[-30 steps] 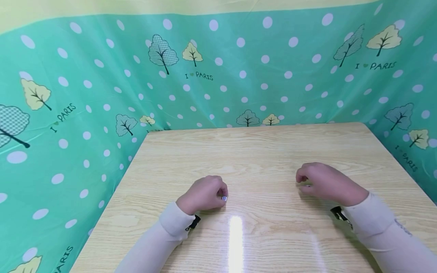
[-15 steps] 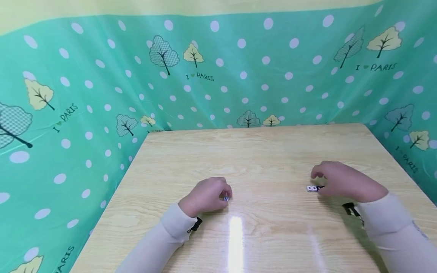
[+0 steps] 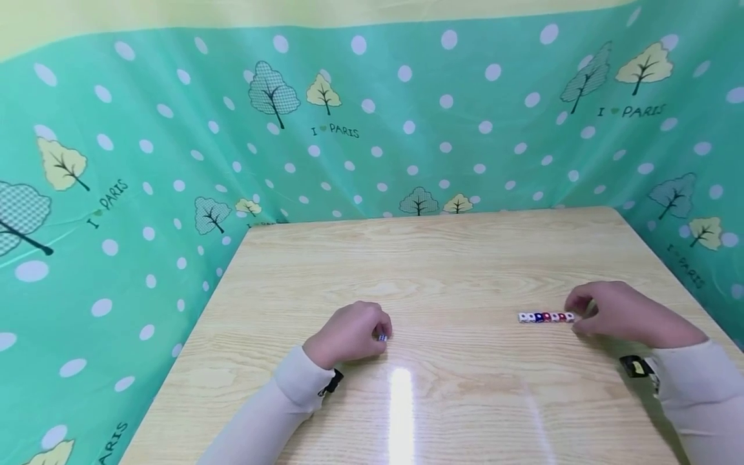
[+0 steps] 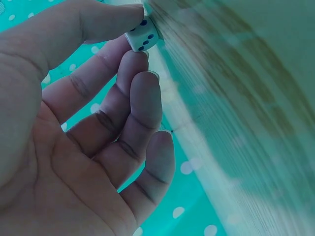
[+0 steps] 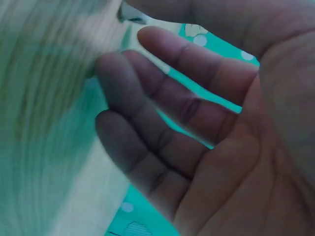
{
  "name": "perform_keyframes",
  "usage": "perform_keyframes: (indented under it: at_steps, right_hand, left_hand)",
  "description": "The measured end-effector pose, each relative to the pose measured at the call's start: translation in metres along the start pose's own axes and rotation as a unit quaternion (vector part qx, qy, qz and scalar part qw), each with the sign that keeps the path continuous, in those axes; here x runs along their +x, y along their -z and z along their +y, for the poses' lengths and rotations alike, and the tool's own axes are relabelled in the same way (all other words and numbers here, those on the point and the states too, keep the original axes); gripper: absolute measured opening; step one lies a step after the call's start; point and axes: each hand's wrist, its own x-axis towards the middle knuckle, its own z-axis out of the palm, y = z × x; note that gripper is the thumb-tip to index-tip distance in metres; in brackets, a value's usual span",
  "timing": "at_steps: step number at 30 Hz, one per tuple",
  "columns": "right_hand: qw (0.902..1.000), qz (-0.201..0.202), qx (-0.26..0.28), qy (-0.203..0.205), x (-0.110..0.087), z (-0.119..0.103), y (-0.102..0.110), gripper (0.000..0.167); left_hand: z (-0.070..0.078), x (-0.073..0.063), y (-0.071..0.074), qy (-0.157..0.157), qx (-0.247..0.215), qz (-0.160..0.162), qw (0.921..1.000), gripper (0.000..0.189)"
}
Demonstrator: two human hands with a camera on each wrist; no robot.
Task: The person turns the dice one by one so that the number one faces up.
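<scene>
My left hand pinches one white die with dark blue pips between thumb and index finger, low over the wooden table. The other left fingers are bent and hold nothing. To the right lies a straight row of dice, several white ones with blue and red ones among them. At the row's right end is my right hand, thumb and index finger apart around the last die. In the right wrist view, a white die shows beside the right thumb, partly cut off by the frame; whether they touch is unclear.
A green dotted cloth with printed trees hangs behind the table and along both sides. A bright light reflection lies on the tabletop in front, between the two forearms.
My right hand has moved rightward, away from the middle, and the whole dice row has come into view from beneath it. My left hand stays nearly still with its die.
</scene>
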Motion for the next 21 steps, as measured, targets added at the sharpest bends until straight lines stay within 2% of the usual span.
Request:
perform_keyframes:
  at_steps: [5,14,21]
  right_hand:
    - [0.9998,0.015,0.006,-0.012,0.0004,0.0037,-0.0021,0.026]
    - [0.9985,0.050,-0.019,0.005,-0.0002,0.0040,-0.0053,0.013]
    - [0.9977,0.061,-0.027,0.017,0.0001,0.0025,-0.0069,0.011]
  left_hand:
    - [-0.0018,-0.0007,-0.0001,0.009,-0.015,-0.004,0.9998,0.013]
    - [-0.0026,0.0013,0.0017,0.007,-0.026,-0.005,0.9996,0.014]
    - [-0.0009,0.0000,0.0013,0.006,-0.036,-0.003,0.9993,0.013]
